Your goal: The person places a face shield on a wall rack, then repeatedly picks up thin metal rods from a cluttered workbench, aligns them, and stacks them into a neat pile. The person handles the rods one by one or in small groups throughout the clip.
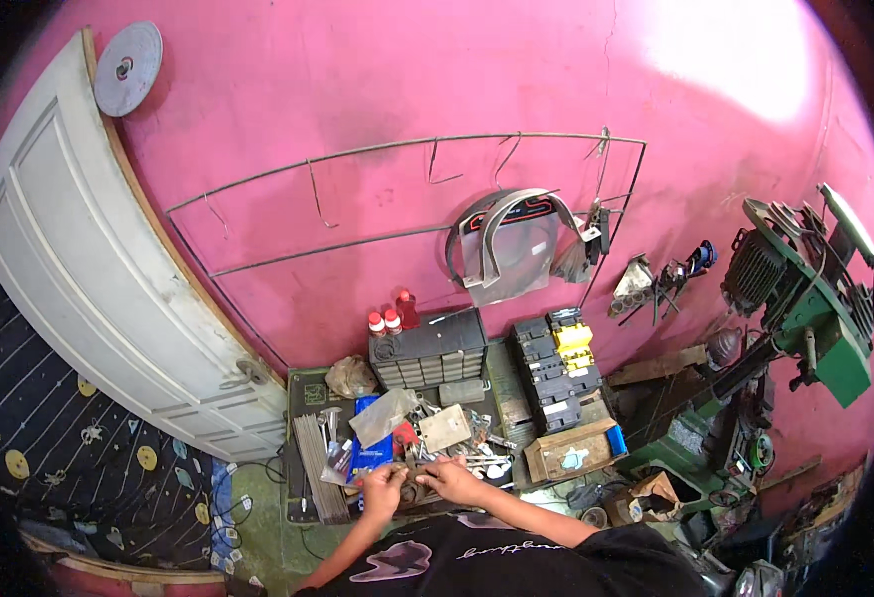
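Note:
My left hand (384, 488) and my right hand (453, 480) are close together over the near edge of a cluttered workbench. Both have their fingers bent and pinched together. Whatever they hold is too small to make out, and a dark brownish part shows in the gap between them. Just beyond my left hand lies a blue packet (370, 448) with a clear plastic bag (384, 416) partly over it. A tan card-like piece (445, 427) rests on the pile of tools past my right hand. Long grey metal strips (317, 468) lie left of my left hand.
A grey drawer cabinet (431, 350) with red bottles (405, 310) on top stands at the back. Black and yellow bins (554, 363) and a wooden box (578, 454) are to the right. Further right stands a green machine (825, 348). A white door (109, 249) is at left.

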`<act>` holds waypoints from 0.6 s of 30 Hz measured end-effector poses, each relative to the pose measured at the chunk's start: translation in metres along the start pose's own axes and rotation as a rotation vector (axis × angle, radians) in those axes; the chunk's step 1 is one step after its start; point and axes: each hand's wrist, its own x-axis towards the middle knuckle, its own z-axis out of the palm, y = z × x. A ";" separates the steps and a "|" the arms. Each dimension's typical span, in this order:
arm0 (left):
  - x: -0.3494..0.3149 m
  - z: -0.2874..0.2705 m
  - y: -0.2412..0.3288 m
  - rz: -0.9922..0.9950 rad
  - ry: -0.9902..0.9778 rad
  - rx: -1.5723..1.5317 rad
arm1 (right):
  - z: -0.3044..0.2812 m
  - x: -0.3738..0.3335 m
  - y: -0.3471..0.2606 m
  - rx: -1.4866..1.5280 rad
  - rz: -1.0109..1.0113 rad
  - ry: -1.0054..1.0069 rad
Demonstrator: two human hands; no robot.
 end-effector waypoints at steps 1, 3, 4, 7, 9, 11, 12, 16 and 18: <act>0.001 0.000 0.003 -0.039 -0.024 -0.002 | 0.002 -0.001 0.008 -0.040 0.012 -0.014; 0.002 -0.002 0.000 -0.117 0.078 -0.136 | 0.002 -0.002 0.019 -0.021 0.025 -0.103; 0.004 -0.004 -0.003 -0.157 0.129 -0.204 | 0.001 -0.007 0.023 -0.024 0.022 -0.110; 0.026 -0.044 -0.015 -0.451 0.465 -0.399 | -0.015 -0.014 0.045 -0.204 0.149 -0.328; 0.040 -0.087 0.001 -0.154 0.538 -0.273 | -0.033 -0.033 0.086 -0.347 0.283 -0.212; 0.049 -0.140 -0.010 -0.005 0.570 -0.062 | -0.062 -0.046 0.112 -0.578 0.490 0.179; 0.052 -0.149 0.002 0.036 0.549 -0.021 | -0.081 -0.055 0.148 -0.663 0.456 0.374; 0.051 -0.147 0.029 0.061 0.446 0.112 | -0.153 -0.059 0.188 -0.940 0.574 0.850; 0.050 -0.125 0.031 0.009 0.332 0.160 | -0.171 -0.059 0.213 -0.974 0.553 0.841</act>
